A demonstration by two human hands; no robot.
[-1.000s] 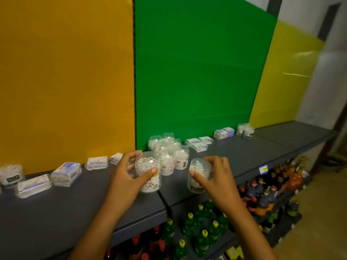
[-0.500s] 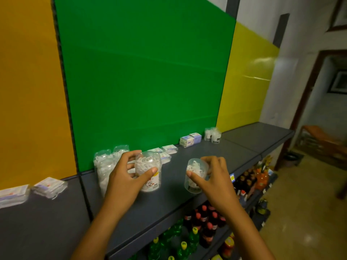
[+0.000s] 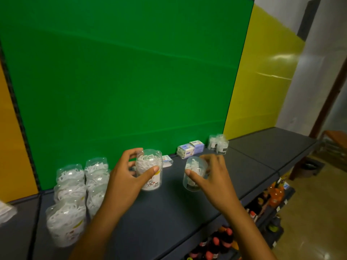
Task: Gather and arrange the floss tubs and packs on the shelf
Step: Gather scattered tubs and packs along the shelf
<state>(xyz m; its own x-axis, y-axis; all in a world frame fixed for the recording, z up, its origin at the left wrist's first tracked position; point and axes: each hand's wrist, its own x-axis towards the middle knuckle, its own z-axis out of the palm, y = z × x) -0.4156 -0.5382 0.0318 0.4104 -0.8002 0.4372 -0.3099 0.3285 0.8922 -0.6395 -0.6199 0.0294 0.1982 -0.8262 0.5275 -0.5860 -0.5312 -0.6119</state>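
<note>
My left hand (image 3: 125, 177) grips a clear floss tub (image 3: 150, 170) with a printed label, held upright just above the dark shelf (image 3: 169, 212). A smaller clear floss tub (image 3: 194, 173) is held between the thumb and fingers of my right hand (image 3: 214, 177). Several more floss tubs (image 3: 78, 192) stand grouped at the left by the green panel. Two boxed floss packs (image 3: 190, 149) lie further back on the right, with two small tubs (image 3: 218, 143) beyond them. A flat pack (image 3: 167, 161) shows behind the left tub.
Behind the shelf stand orange, green and yellow wall panels (image 3: 131, 81). Bottles (image 3: 216, 243) fill lower shelves under the front edge. At the far left edge is a blurred white pack (image 3: 5, 212). The shelf runs on to the right toward a doorway.
The view has swung to the right, so the tub group now sits at the left. Both hands keep their tubs in about the same pose.
</note>
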